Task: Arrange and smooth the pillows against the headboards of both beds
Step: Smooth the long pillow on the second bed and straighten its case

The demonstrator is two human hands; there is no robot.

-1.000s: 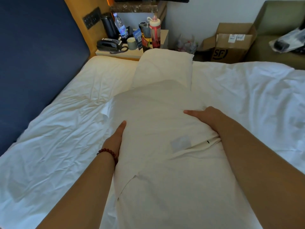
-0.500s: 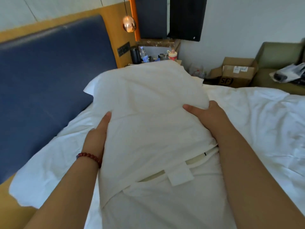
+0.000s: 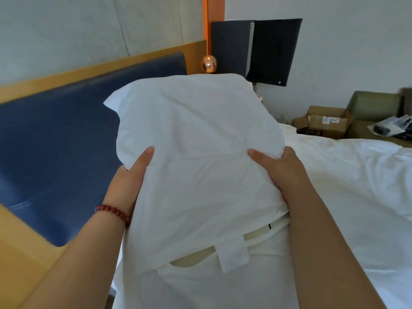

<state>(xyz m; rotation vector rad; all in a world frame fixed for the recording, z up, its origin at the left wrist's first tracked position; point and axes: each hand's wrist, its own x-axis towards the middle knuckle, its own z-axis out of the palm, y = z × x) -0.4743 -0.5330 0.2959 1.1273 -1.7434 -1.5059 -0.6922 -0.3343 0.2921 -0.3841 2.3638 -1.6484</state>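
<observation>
A large white pillow (image 3: 196, 157) fills the middle of the view, raised off the bed with its far end up. My left hand (image 3: 131, 175) grips its left side, thumb on top; a red bead bracelet sits on that wrist. My right hand (image 3: 281, 170) clutches its right side, bunching the cover. The pillowcase opening with a cloth tab faces me, showing the cream inner pillow. The blue padded headboard (image 3: 58, 148) in a wooden frame runs along the left. The pillow hides the second pillow and most of the bed's head end.
The white rumpled bed sheet (image 3: 356, 197) spreads to the right. A copper pendant lamp (image 3: 209, 63) and a dark wall panel (image 3: 256, 50) sit beyond the pillow. An open cardboard box (image 3: 323, 122) and an olive armchair (image 3: 374, 108) with dark bagged items stand at the far right.
Both hands have lifted the pillow from lying flat on the bed to well above it. My view has tilted up, so the bedside table and second pillow are now hidden.
</observation>
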